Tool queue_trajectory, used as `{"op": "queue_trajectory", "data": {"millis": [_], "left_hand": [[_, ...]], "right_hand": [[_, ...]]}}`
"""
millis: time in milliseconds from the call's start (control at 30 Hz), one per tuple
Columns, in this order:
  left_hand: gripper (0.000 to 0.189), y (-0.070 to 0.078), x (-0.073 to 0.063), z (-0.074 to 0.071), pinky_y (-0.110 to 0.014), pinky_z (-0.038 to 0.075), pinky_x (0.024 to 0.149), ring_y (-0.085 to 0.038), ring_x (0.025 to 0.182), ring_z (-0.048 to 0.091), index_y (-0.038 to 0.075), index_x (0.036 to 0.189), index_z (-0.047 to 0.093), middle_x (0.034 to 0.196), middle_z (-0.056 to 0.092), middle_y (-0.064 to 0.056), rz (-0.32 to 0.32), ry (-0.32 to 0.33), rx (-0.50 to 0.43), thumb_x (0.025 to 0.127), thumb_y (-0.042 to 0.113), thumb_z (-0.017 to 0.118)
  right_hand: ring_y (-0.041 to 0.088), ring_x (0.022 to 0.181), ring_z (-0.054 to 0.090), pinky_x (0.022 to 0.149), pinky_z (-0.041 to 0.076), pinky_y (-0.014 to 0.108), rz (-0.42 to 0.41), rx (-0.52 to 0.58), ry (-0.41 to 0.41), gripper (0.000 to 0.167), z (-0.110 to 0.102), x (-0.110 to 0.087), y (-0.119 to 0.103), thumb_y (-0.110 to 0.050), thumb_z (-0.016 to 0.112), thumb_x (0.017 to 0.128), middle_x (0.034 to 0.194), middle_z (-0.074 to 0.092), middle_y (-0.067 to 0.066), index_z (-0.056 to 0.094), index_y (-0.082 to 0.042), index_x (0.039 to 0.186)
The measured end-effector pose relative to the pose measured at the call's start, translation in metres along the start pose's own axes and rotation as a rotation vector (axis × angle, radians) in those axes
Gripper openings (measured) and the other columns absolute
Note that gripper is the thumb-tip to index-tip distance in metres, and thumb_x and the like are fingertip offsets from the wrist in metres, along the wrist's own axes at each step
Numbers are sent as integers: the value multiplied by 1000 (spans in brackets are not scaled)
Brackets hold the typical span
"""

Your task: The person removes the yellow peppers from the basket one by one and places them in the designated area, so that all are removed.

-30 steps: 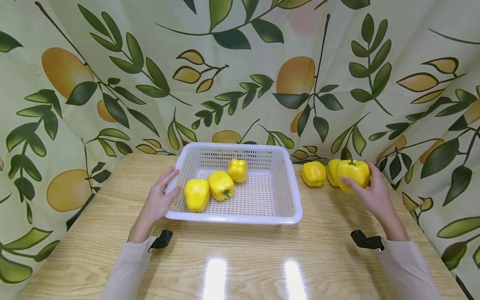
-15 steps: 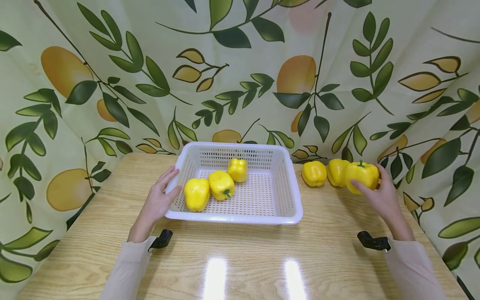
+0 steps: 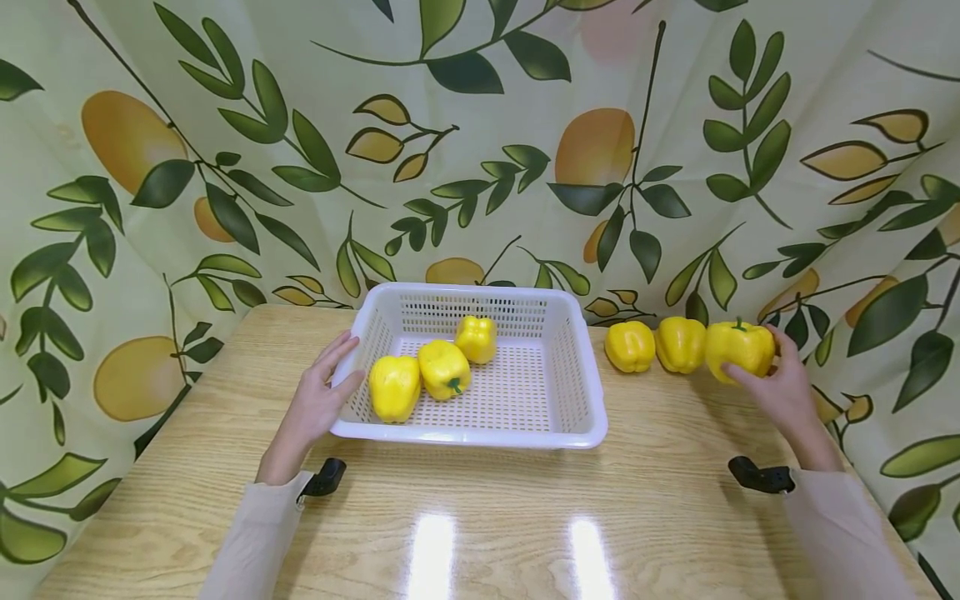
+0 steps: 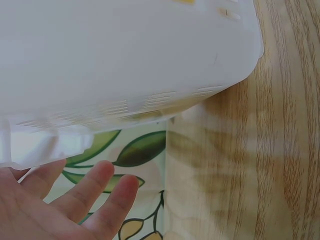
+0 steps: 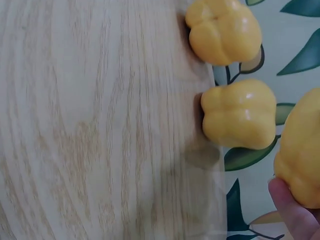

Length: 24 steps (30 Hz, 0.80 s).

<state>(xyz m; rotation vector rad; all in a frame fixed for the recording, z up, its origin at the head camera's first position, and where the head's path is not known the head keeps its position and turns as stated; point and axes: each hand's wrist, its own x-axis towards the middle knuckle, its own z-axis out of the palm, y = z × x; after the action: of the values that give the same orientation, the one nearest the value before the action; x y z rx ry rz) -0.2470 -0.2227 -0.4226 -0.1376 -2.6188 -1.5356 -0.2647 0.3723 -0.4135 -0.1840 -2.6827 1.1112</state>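
My right hand (image 3: 787, 392) grips a yellow bell pepper (image 3: 738, 350), its green stem up, at the right end of a row. The right wrist view catches part of this pepper (image 5: 305, 150) with the thumb (image 5: 292, 207) against its side. Just left of it, two more yellow bell peppers (image 3: 681, 344) (image 3: 630, 347) sit on the table. My left hand (image 3: 315, 408) rests at the left rim of a white plastic basket (image 3: 468, 437), thumb over the rim. In the left wrist view several straight fingers (image 4: 112, 210) spread below the basket's rim. Three yellow bell peppers (image 3: 395, 389) lie inside the basket, toward its left.
The wooden table (image 3: 480, 508) runs back to a curtain (image 3: 480, 125) printed with leaves and fruit, close behind the basket and the peppers. Black wrist devices (image 3: 326, 477) show at both cuffs.
My right hand has moved right with its pepper, away from the row, so the middle pepper now shows fully. My left hand and the basket have stayed in place.
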Motion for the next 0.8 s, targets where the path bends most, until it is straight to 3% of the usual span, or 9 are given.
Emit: {"op": "queue_trajectory", "data": {"millis": [300,400,467,667,800], "left_hand": [[58,1,0,0,-60,29,117,-39,151,22,5,152,38,166,21,-11,-14,0,5,98,13,58],[58,1,0,0,-60,29,117,-39,151,22,5,152,38,166,21,-11,-15,1,7,98,13,57],[58,1,0,0,-60,29,117,-39,151,22,5,152,38,166,21,-10,-17,0,10,98,12,57],[57,2,1,0,-61,27,118,-38,152,21,5,152,38,166,21,-9,-21,-1,18,98,12,57],[57,2,1,0,-61,27,118,-39,152,21,5,152,38,166,21,-9,-18,-2,21,99,12,57]], "right_hand": [[48,119,39,71,33,11,21,-13,19,93,-3,12,8,-34,63,95,158,21,33,3,-3,159],[52,125,37,82,44,26,59,-11,30,93,-3,15,10,-36,63,94,157,20,35,3,-1,158],[54,129,36,86,46,37,98,-2,31,95,-2,17,11,-37,63,94,157,19,36,2,0,157],[54,132,33,97,45,49,168,9,39,95,-1,21,16,-40,61,94,158,17,36,3,2,157],[53,135,30,109,34,64,163,1,48,92,0,22,21,-40,58,96,160,15,33,4,0,158]]}}
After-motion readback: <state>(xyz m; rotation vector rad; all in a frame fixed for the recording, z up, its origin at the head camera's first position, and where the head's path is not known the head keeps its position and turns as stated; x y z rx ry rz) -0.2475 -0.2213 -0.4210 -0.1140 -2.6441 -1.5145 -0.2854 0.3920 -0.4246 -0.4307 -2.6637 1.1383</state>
